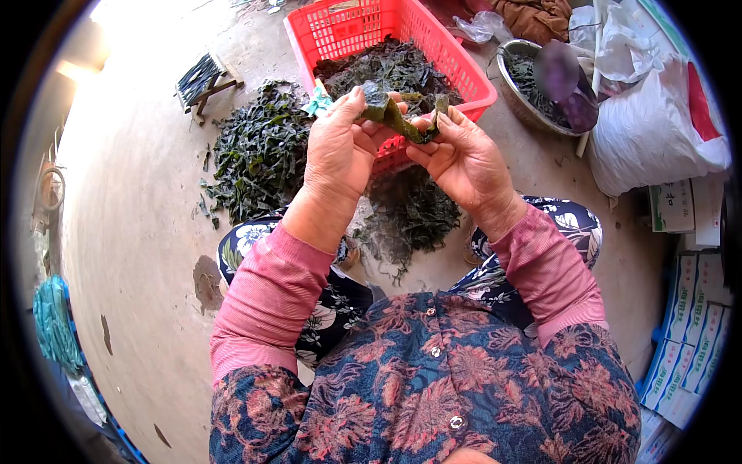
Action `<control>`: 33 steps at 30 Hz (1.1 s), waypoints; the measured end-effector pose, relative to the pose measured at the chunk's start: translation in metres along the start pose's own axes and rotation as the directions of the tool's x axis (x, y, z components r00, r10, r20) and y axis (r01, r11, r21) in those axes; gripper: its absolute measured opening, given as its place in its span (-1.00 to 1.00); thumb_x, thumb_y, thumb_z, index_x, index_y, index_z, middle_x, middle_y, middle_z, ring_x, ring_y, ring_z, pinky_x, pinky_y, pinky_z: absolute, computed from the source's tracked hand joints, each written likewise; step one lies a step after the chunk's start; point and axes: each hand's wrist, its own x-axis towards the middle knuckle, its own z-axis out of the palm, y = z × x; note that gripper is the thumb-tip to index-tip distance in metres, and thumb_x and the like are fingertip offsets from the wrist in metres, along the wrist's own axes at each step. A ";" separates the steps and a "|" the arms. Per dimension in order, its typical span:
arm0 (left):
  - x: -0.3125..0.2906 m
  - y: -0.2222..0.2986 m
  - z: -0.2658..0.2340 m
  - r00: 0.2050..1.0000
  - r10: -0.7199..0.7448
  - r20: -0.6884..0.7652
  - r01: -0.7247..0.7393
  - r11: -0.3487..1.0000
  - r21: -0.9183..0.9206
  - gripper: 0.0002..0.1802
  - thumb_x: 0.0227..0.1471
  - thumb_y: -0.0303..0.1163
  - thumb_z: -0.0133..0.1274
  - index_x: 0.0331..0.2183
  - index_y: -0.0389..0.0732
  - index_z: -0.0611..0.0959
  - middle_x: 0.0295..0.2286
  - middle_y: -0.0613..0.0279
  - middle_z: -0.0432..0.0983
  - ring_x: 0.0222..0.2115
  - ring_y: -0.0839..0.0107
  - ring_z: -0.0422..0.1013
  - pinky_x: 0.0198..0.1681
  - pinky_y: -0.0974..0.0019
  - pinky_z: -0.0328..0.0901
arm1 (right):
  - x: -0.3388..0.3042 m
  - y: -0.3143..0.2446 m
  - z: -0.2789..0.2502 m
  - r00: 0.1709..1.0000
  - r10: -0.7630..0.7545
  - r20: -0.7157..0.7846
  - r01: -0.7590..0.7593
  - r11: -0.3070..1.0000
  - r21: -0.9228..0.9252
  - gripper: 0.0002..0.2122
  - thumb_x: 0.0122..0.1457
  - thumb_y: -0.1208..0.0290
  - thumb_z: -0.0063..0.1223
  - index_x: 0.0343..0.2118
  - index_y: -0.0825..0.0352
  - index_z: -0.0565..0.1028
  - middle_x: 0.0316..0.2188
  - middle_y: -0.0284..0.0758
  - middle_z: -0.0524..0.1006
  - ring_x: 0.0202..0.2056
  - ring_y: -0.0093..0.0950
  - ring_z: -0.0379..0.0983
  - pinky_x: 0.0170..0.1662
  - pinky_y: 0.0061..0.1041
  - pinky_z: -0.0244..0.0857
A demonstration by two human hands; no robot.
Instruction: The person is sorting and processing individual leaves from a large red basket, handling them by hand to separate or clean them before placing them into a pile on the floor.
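Observation:
A strip of dark green seaweed (398, 120) stretches between my two hands, above the near edge of a red plastic basket (481, 97). My left hand (340, 143) pinches one end between thumb and fingers. At the other end, my right hand (468, 158) grips it with thumb and forefinger. A small pale green piece (318, 101) shows beside my left fingers; I cannot make out what it is. Inside the basket lies a heap of dark seaweed (379, 66). More seaweed (413, 213) lies on the floor between my feet, below my hands.
A big seaweed pile (259, 151) covers the floor left of the basket, with a small folding stool (205, 85) beyond it. To the right stand a metal basin (525, 97) and a white sack (645, 147). Cartons (684, 332) are stacked at the right; teal netting (56, 321) hangs at left.

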 end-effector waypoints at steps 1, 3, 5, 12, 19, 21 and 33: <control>0.001 0.001 -0.001 1.000 0.003 -0.017 -0.004 0.999 -0.049 -0.83 0.02 -0.47 -0.17 -0.33 -0.36 0.41 -0.38 -0.04 0.44 -0.37 0.17 0.42 -0.25 0.18 0.36 | 0.000 0.000 -0.002 1.000 0.005 -0.001 -0.005 1.000 -0.015 -0.93 0.11 0.53 -0.18 -0.34 0.27 0.34 -0.33 -0.23 0.45 -0.30 -0.48 0.41 -0.17 -0.43 0.32; 0.002 0.003 -0.003 1.000 0.017 -0.015 -0.018 1.000 -0.022 -0.82 0.01 -0.48 -0.14 -0.30 -0.34 0.41 -0.34 -0.05 0.42 -0.35 0.20 0.41 -0.23 0.18 0.35 | 0.000 -0.002 -0.004 1.000 0.004 -0.014 -0.005 0.999 -0.036 -0.93 0.11 0.52 -0.18 -0.34 0.28 0.34 -0.34 -0.24 0.46 -0.32 -0.48 0.42 -0.18 -0.43 0.32; 0.003 0.006 -0.004 0.999 0.015 -0.028 -0.015 1.000 -0.006 -0.84 -0.01 -0.51 -0.13 -0.29 -0.27 0.42 -0.35 -0.02 0.44 -0.35 0.23 0.42 -0.23 0.13 0.34 | -0.001 -0.004 -0.006 0.999 -0.007 -0.037 0.005 0.999 -0.049 -0.94 0.12 0.52 -0.18 -0.35 0.28 0.34 -0.36 -0.25 0.47 -0.34 -0.48 0.43 -0.20 -0.43 0.34; 0.004 0.012 -0.010 0.991 0.130 0.012 -0.128 0.986 -0.109 -0.92 0.01 -0.47 -0.14 -0.37 -0.21 0.43 -0.40 0.10 0.47 -0.33 0.22 0.42 -0.23 0.05 0.33 | 0.002 -0.014 -0.011 0.988 -0.139 -0.065 0.128 0.981 -0.147 -0.93 0.11 0.51 -0.15 -0.34 0.31 0.37 -0.39 -0.33 0.47 -0.42 -0.53 0.45 -0.30 -0.58 0.36; 0.000 0.016 -0.002 0.995 0.031 0.091 -0.022 0.994 -0.103 -0.92 0.03 -0.43 -0.13 -0.41 -0.22 0.43 -0.54 0.18 0.45 -0.57 0.39 0.38 -0.34 0.17 0.34 | 0.003 -0.010 -0.007 0.973 -0.225 -0.049 0.184 0.890 -0.418 -0.90 0.10 0.51 -0.10 -0.33 0.36 0.39 -0.40 -0.38 0.45 -0.42 -0.67 0.37 -0.30 -0.70 0.29; -0.001 0.018 -0.003 0.984 -0.063 0.170 0.063 0.998 0.004 -0.91 0.01 -0.42 -0.10 -0.43 -0.23 0.45 -0.58 0.21 0.44 -0.63 0.44 0.35 -0.41 0.30 0.34 | 0.002 -0.011 -0.001 0.956 -0.288 0.046 0.258 0.763 -0.592 -0.88 0.09 0.50 -0.08 -0.32 0.39 0.41 -0.40 -0.39 0.44 -0.42 -0.68 0.35 -0.29 -0.71 0.26; -0.011 0.016 0.005 0.924 -0.330 0.194 0.181 0.824 0.537 -0.85 -0.13 -0.43 0.02 -0.40 -0.24 0.52 -0.63 0.37 0.42 -0.69 0.65 0.29 -0.64 0.62 0.15 | 0.010 -0.014 0.002 0.920 -0.244 0.307 0.333 0.077 -0.940 -0.85 0.00 0.40 0.04 -0.51 0.40 0.43 -0.55 -0.29 0.40 -0.48 -0.48 0.31 -0.42 -0.55 0.20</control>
